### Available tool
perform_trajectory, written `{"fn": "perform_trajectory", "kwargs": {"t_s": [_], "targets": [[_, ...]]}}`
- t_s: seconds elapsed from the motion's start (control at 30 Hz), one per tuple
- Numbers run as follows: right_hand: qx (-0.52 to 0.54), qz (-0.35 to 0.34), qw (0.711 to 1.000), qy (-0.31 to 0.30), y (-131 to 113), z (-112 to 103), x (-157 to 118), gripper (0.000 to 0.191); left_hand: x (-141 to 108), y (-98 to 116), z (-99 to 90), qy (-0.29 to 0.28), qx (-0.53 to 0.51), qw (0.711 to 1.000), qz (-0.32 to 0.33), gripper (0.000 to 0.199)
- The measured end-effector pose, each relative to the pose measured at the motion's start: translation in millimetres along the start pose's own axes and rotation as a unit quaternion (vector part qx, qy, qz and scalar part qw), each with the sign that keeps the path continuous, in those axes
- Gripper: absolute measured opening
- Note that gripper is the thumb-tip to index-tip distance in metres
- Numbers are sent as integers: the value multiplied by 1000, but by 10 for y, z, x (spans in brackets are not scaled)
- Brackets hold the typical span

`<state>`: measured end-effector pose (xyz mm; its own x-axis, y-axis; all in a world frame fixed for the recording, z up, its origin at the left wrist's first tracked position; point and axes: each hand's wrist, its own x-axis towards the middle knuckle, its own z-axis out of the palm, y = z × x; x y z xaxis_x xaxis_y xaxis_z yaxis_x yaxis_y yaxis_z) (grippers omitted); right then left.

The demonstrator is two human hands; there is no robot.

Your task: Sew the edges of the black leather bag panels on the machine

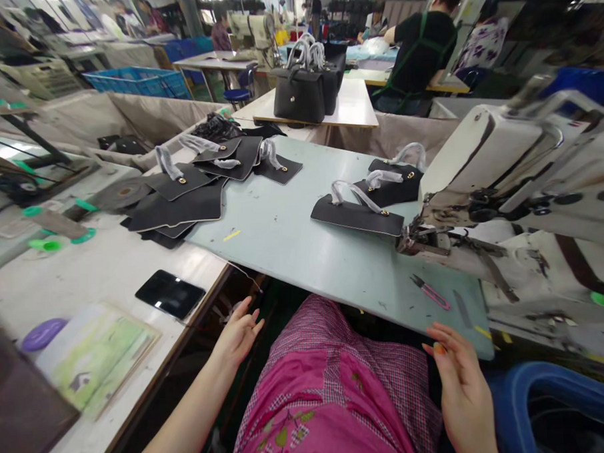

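My left hand (241, 332) hangs in the air beside my lap, its fingers apart and nothing in them. Over the front right edge of the pale green table (282, 234) is my right hand (458, 373), fingers loosely spread and empty. Close to it lie pink-handled thread snips (430, 292). Black bag panels with wrapped handles (356, 214) rest beside the sewing machine (460, 173). At the table's far left is a pile of more black panels (181, 205), some also with plastic-wrapped handles. A phone (169, 294) lies on the white side table, left of my left hand.
A picture-covered book (97, 359) and a purple oval object (44, 334) lie at the left, with a thread spool (59, 224) behind. Finished black handbags (299, 96) stand on a table ahead. A blue bin (564, 382) sits at my right. Other people work farther back.
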<state>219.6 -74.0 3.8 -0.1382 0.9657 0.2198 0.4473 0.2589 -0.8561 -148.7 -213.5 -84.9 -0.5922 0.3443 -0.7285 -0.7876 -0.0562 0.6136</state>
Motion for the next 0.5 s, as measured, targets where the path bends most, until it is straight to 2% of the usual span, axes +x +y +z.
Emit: {"fn": "perform_trajectory", "kwargs": {"t_s": [0.1,0.17,0.27,0.33,0.43,0.5], "targets": [[12,12,1000,-17,-7,-5,-31,28,112,15,-82,13,-12,1000,1,61],[16,18,1000,-19,1,5,-42,28,151,33,-114,11,-23,1000,-2,51],[18,40,998,-37,18,52,-49,30,160,54,-124,-11,-42,999,-20,29],[27,64,995,-74,-22,122,-56,32,150,50,-105,-38,-50,997,-35,20],[57,59,984,-157,-291,332,-95,33,129,-26,-34,-73,-44,995,-48,18],[77,0,973,-219,-601,562,-145,33,94,-131,39,-92,-22,994,-48,23]]}}
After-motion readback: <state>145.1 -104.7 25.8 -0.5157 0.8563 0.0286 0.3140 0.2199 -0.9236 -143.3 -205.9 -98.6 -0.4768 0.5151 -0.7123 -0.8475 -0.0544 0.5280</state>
